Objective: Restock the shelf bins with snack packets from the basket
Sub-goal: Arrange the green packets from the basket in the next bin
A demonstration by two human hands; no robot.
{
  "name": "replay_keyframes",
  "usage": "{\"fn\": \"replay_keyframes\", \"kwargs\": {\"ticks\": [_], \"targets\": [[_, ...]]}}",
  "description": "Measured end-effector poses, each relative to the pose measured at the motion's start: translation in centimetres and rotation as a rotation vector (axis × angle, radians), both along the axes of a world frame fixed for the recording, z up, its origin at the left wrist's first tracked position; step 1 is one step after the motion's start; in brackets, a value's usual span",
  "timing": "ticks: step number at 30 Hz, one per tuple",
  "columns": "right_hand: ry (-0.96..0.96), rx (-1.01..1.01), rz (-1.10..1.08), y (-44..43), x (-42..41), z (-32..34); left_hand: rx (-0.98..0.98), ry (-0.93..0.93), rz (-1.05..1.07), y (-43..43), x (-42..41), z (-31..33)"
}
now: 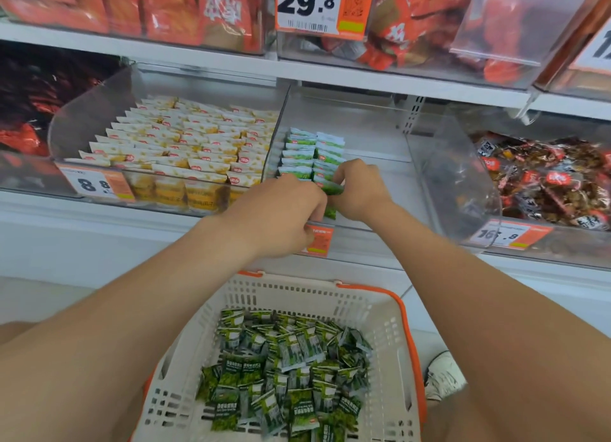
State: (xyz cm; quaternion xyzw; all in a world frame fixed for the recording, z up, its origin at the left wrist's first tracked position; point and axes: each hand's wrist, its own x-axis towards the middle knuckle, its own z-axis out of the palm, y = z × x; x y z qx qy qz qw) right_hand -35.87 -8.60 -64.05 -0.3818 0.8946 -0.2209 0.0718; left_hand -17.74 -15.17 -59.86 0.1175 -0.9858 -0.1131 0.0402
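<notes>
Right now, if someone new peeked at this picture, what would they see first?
Probably the left hand and right hand meeting in the middle, pinching a green packet at the front of the mostly empty clear bin. Below them, the white basket holds a heap of green packets, and up top a big price tag reads 29.8.

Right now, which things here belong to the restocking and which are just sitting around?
In the job: left hand, right hand, both gripping the held green packets; green rows in the clear bin; basket with loose packets.
Just there: yellow packets, red packets, brown packets, 29.8 price tag, white shoe.
</notes>
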Motion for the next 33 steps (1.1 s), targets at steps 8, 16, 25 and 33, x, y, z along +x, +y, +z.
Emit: {"fn": "replay_keyframes", "kwargs": {"ticks": [8, 16, 25, 33], "targets": [[-0.022, -0.028, -0.092, -0.6, 1.2, 0.9, 0.014, 0.033, -0.015, -0.5, 0.4, -0.8], [-0.417, 0.095, -0.179, 1.4, 0.1, 1.7, -0.012, 0.082, -0.019, -0.5, 1.2, -0.9], [0.16, -0.264, 0.169, 7.3, 5.9, 5.5, -0.003, 0.434, 0.086, 4.4, 3.4, -0.8], [-0.006, 0.679, 0.629, 14.6, 9.5, 1.9, 0.065, -0.409, -0.018, 7.3, 3.3, -13.2]]}}
